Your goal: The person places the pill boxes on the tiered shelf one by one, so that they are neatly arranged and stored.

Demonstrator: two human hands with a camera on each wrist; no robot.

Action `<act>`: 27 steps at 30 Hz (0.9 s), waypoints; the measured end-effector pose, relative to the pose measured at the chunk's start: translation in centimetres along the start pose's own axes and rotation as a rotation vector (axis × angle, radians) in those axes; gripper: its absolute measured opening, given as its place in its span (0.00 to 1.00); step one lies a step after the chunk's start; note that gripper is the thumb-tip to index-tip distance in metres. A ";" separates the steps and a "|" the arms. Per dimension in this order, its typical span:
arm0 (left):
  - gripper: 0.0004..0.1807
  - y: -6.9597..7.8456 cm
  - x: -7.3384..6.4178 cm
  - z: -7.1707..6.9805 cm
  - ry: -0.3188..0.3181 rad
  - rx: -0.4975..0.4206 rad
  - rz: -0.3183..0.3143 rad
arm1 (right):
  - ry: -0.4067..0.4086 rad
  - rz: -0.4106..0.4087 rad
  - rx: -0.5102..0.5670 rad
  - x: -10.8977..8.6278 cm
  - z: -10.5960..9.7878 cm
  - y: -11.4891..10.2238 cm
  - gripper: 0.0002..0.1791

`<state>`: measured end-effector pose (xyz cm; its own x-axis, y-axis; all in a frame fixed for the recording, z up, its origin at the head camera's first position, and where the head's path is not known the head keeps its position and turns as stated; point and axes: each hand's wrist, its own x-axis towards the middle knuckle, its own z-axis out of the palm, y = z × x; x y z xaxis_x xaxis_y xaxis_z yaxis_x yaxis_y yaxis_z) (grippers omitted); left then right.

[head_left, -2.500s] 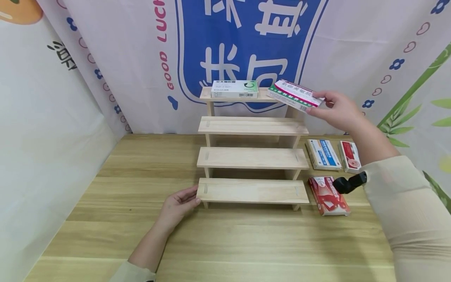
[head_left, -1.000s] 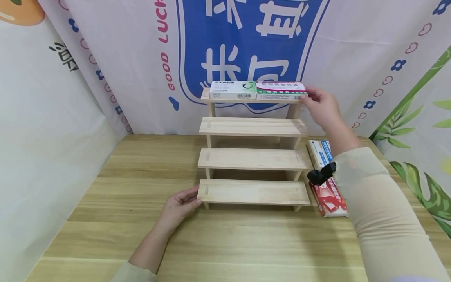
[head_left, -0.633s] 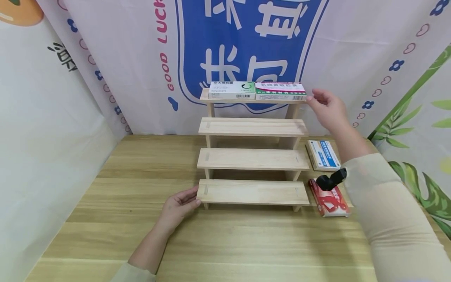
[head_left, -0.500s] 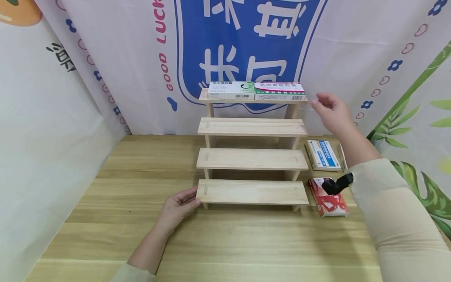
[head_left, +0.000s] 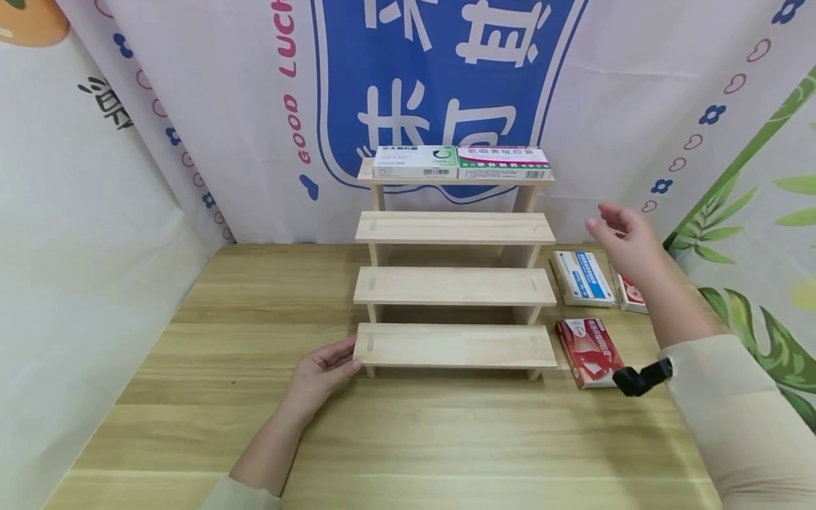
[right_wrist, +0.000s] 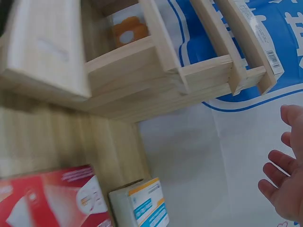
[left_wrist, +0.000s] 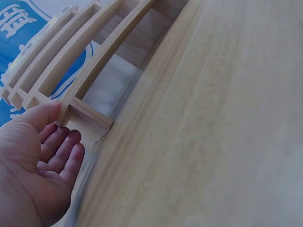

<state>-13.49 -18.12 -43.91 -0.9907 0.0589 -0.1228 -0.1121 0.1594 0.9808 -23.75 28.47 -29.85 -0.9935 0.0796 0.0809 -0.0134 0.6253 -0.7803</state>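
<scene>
A light wooden stepped display shelf (head_left: pixel 455 286) stands on the table. On its top step lie a white-and-green medicine box (head_left: pixel 416 162) and a white medicine box with magenta and green bands (head_left: pixel 503 163), side by side. My left hand (head_left: pixel 321 376) holds the left end of the lowest step; in the left wrist view its thumb lies at the board's corner with the fingers curled below. My right hand (head_left: pixel 627 237) is in the air right of the shelf, holding nothing, its fingers loosely bent. Below it lies a blue-and-white medicine box (head_left: pixel 583 278).
A red medicine box (head_left: pixel 588 352) lies beside the lowest step. Another red-and-white box (head_left: pixel 632 294) is partly hidden by the right forearm. Behind the table (head_left: pixel 446 439) hangs a printed cloth backdrop (head_left: pixel 612 120). A black camera mount (head_left: pixel 642 377) sticks out from the right sleeve.
My right hand set the magenta-and-green medicine box on the top step beside the other box, let go, and moved right and down. My left hand stayed at the lowest step.
</scene>
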 end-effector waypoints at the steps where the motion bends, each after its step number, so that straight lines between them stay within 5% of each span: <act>1: 0.26 0.0 0.0 0.0 -0.001 -0.002 -0.001 | 0.009 -0.006 0.000 -0.4 0.0 0.4 0.42; 6: 0.26 0.1 0.0 0.0 -0.005 -0.001 0.008 | 0.048 -0.025 -0.003 -2.1 0.3 2.5 0.40; 27: 0.26 0.4 -0.1 -0.1 -0.007 0.012 0.013 | -0.035 0.065 -0.152 -9.4 3.5 9.6 0.44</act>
<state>-13.43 -18.17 -43.51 -0.9914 0.0680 -0.1116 -0.0986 0.1707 0.9804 -14.95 30.99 -40.27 -0.9951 0.0988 0.0095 0.0660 0.7300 -0.6802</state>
